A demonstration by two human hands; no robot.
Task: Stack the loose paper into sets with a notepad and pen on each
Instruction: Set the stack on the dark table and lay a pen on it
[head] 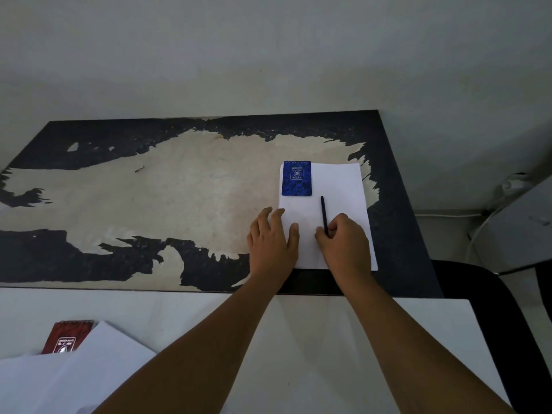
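Note:
A stack of white paper (340,186) lies at the right end of the worn dark table (125,252). A blue spiral notepad (296,178) sits on its far left corner. My right hand (343,240) pinches the near end of a dark pen (324,213) that lies on the paper, pointing away from me. My left hand (273,237) rests flat, fingers straight, on the paper's left edge. At the near left, on a white table (209,318), loose white sheets (74,372) partly cover a red spiral notepad (67,337).
A pale wall (268,55) stands right behind the dark table. A black chair back (504,312) curves at the near right. White cables (478,228) hang by a white unit at the far right. A small dark scrap (139,168) lies on the table's left half.

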